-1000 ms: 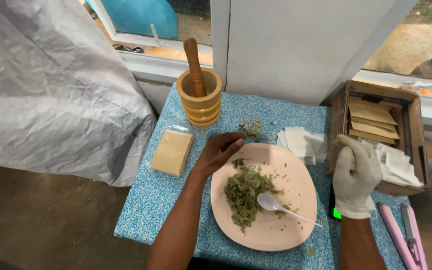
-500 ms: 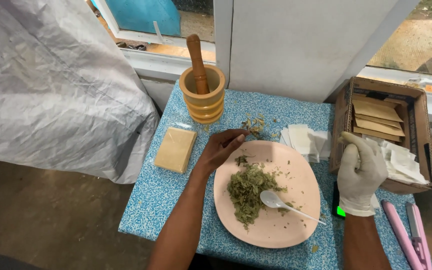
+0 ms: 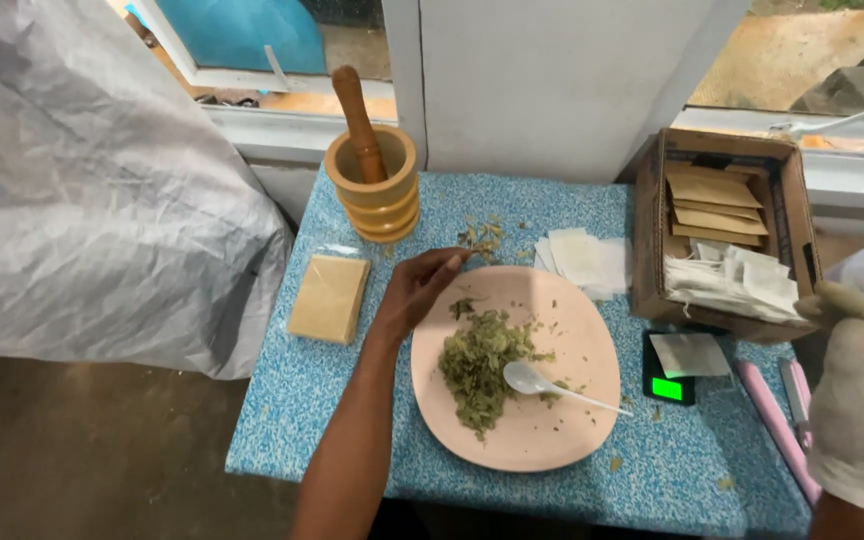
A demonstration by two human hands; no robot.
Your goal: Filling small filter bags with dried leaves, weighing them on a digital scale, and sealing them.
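A pink plate (image 3: pixel 552 440) holds a heap of dried green leaves (image 3: pixel 482 365) and a white plastic spoon (image 3: pixel 542 382). My bare left hand (image 3: pixel 417 290) rests at the plate's upper left rim. Its fingertips are pinched on a few dried leaves beside a small loose pile of leaves (image 3: pixel 480 236) on the blue speckled table (image 3: pixel 302 400). My right hand (image 3: pixel 857 400), in a white glove, is raised at the right edge, its curled fingers near the cardboard box's front corner. What it holds is hidden.
A wooden mortar with pestle (image 3: pixel 372 185) stands at the back. A tan packet (image 3: pixel 330 297) lies left and white sachets (image 3: pixel 587 260) lie behind the plate. The cardboard box (image 3: pixel 652 220) holds brown envelopes and sachets. A small scale (image 3: pixel 667 385), pink tools (image 3: pixel 772 420) and grey sheeting (image 3: pixel 82 200) are nearby.
My left hand slid from the leaf heap to the plate's far rim, towards the loose pile. My gloved right hand shifted right and nearer the camera.
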